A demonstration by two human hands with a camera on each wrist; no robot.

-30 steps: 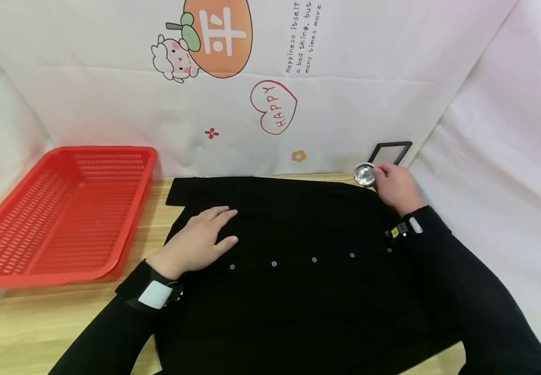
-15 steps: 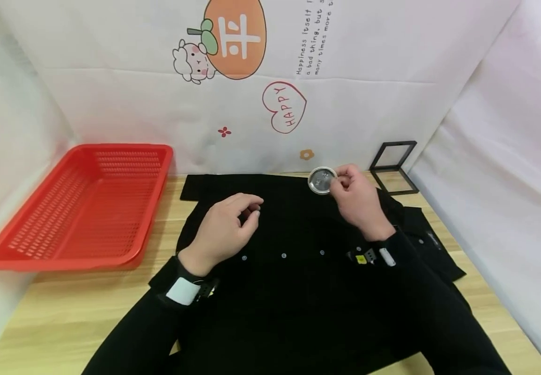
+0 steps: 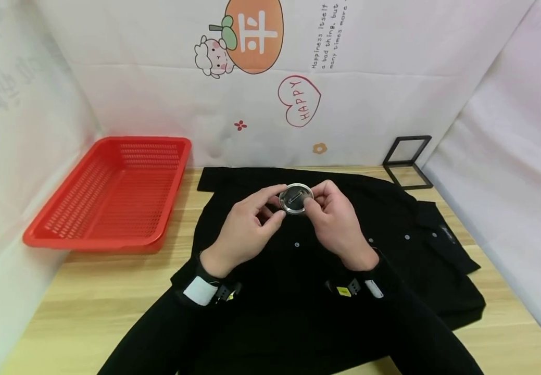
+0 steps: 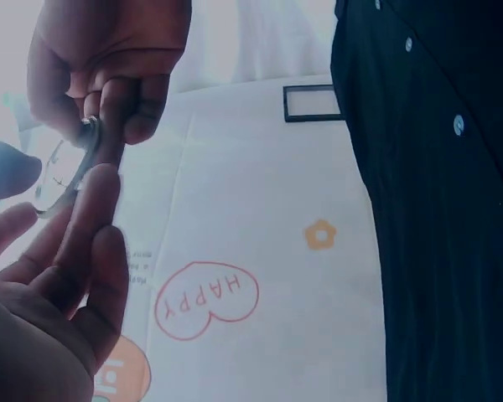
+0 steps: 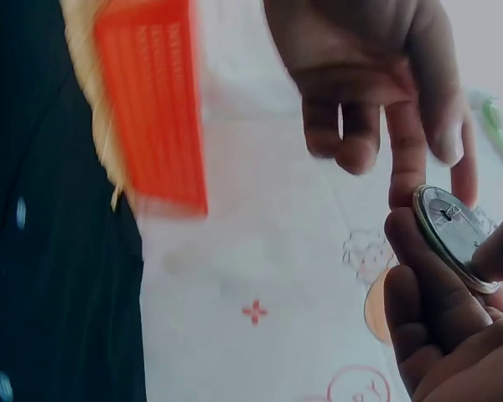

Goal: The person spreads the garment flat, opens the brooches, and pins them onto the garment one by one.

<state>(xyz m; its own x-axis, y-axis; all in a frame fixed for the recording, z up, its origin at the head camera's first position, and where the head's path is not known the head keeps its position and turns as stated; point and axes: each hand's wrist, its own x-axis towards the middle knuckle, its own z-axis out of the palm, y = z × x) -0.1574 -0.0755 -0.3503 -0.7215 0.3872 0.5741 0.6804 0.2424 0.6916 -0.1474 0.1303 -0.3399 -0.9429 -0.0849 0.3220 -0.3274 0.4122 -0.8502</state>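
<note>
A round metal pin badge is held up over the black shirt, its back with the safety pin facing the head camera. My right hand pinches the badge's right side, thumb on the back and fingers beneath, as the right wrist view shows the badge between them. From the other side my left hand reaches to the badge, index fingertip at the upper left rim and thumb tip close to the lower left rim. Its fingers are spread behind the badge in the left wrist view.
A red plastic basket stands at the left on the wooden table. A black folding frame stands at the back right, near the white wall cloth. The shirt's collar end lies toward the right.
My right hand has brought the badge from the back right to the middle, turning its back upward. My left hand has lifted off the shirt and moved right to the badge. The head view has shifted.
</note>
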